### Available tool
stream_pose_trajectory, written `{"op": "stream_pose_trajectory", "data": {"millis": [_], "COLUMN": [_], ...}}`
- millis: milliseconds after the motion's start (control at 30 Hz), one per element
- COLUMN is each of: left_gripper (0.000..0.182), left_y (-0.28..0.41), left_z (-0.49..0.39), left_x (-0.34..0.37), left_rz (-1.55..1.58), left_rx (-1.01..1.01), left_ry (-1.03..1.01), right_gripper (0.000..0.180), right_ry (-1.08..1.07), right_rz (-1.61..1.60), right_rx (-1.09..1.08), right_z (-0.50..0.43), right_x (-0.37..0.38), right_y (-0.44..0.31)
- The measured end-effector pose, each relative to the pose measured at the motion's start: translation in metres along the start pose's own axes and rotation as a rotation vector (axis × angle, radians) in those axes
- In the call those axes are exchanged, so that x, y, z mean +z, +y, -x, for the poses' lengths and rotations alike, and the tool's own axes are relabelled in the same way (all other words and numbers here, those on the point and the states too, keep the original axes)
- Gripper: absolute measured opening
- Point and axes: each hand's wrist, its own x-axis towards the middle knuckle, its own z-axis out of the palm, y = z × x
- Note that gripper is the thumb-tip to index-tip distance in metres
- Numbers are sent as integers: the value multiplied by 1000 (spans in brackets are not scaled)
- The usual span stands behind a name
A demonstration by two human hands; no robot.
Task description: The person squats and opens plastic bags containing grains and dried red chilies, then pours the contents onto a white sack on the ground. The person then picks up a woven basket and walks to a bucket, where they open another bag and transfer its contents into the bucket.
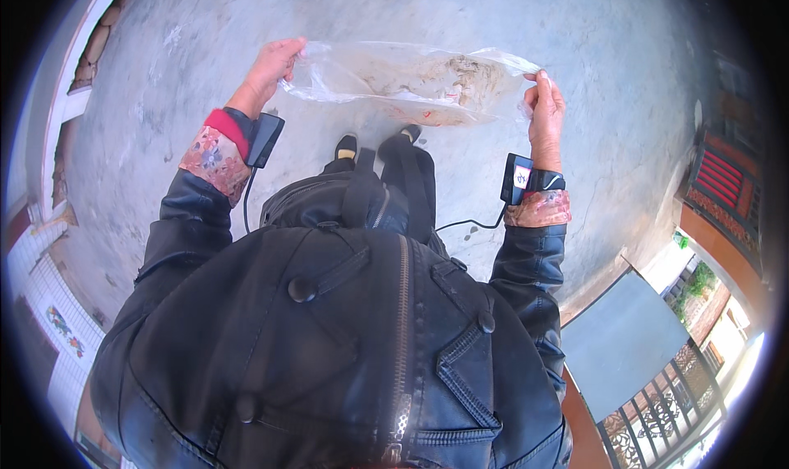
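Observation:
A clear plastic bag, dirty with brownish smears and bearing some red marks, is stretched out sideways between my two hands above the floor. My left hand pinches its left end between thumb and fingers. At the opposite end, my right hand grips the bag's upper right corner. Both wrists carry a strapped black device with a cable. The bag looks empty, though its folds make this hard to tell.
Grey concrete floor surrounds my dark shoes. A metal gate with a grey panel stands at lower right, near a red-barred frame. A white-tiled wall part is at left, with stones behind a pale frame at upper left.

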Motion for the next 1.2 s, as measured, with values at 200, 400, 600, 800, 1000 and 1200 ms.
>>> {"op": "stream_pose_trajectory", "data": {"millis": [200,400,600,800,1000,1200], "left_gripper": [26,22,26,24,22,20], "left_y": [-11,-7,-30,-31,-31,-64], "left_z": [0,19,35,23,24,13], "left_x": [-15,-31,-37,-45,-45,-51], "left_rz": [540,398,-324,-78,519,793], "left_rx": [-33,-2,272,211,183,112], "left_ry": [-102,-91,70,-23,-84,-51], "right_gripper": [23,22,18,19,32,18], "right_ry": [-147,-586,-387,-151,-238,-609], "right_rz": [-592,-1237,-866,-231,516,74], "right_rx": [27,201,210,-9,-209,97], "right_z": [-12,-24,-15,-13,17,41], "right_x": [20,41,43,55,48,50], "right_y": [24,45,46,11,-3,22]}}
